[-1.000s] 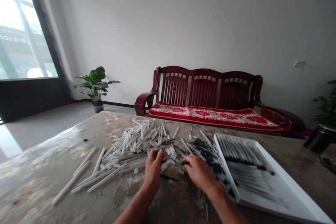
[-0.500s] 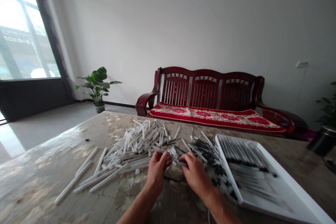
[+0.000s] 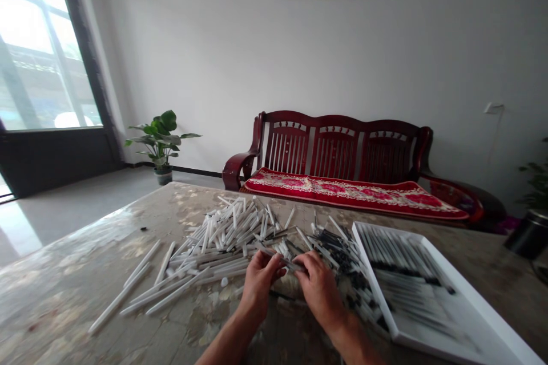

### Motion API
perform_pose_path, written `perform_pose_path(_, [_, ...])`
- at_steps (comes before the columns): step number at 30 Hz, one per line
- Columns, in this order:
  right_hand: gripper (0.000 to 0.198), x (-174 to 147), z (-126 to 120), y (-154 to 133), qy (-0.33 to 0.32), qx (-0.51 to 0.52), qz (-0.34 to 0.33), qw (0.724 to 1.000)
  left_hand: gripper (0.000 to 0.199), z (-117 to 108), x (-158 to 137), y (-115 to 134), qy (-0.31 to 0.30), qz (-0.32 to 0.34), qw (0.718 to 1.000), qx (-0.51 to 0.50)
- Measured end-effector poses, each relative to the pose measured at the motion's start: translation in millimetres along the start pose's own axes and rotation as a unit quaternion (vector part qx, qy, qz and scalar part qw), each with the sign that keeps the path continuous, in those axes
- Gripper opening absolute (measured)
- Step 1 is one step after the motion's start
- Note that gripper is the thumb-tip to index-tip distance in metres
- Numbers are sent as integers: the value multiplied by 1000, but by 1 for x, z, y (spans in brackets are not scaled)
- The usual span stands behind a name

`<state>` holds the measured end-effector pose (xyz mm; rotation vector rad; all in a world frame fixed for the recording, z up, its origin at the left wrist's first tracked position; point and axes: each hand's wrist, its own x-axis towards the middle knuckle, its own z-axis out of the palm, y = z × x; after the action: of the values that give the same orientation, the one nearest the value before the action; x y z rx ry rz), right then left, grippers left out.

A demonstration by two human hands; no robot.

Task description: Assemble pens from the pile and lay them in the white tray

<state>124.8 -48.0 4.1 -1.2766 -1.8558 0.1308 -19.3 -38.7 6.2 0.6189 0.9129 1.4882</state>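
My left hand [image 3: 262, 278] is closed, its thumb and fingers pinching a slim grey pen [image 3: 290, 264] above the table. The fingers of my right hand [image 3: 315, 278] are closed on the pen's other end. Both pen ends are partly covered by my fingers, so its parts are hard to make out. Just beyond and left of my hands lies a heap of white pen barrels [image 3: 231, 228]. Black and clear pen parts [image 3: 338, 248] are scattered past my right hand.
A white tray [image 3: 464, 282] on the right holds rows of clear pens with black ends. Several longer white barrels [image 3: 122, 296] lie apart on the patterned table [image 3: 55, 291] at left. Behind the table stands a dark red wooden bench [image 3: 334, 148]; a potted plant [image 3: 161, 137] is beyond it.
My right fingers have come onto the pen, and it now spans both hands. The whole view has shifted slightly. The heap and tray look the same.
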Motion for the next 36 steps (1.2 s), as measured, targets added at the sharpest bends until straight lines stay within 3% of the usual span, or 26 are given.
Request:
perform_pose_path(8, [28, 0, -1, 1, -2, -39, -10, 999, 47, -2, 2, -2, 9, 10, 999, -30])
perform_pose_path(25, [16, -4, 2, 4, 26, -4, -33, 999, 41, -5, 1, -6, -41, 35, 997, 56])
perform_pose_path(28, [15, -3, -1, 1, 13, 50, 17, 999, 38, -9, 1, -6, -63, 54, 994, 71])
perform_pose_path(30, [14, 0, -2, -1, -14, 112, 88, 990, 37, -11, 2, -6, -80, 68, 991, 77])
perform_pose_path(33, [16, 3, -4, -2, -66, 232, 209, 948, 37, -13, 2, -5, -103, 87, 986, 93])
perform_pose_path(36, [15, 6, -7, -3, -104, 313, 275, 903, 37, -13, 2, -1, -128, 90, 981, 115])
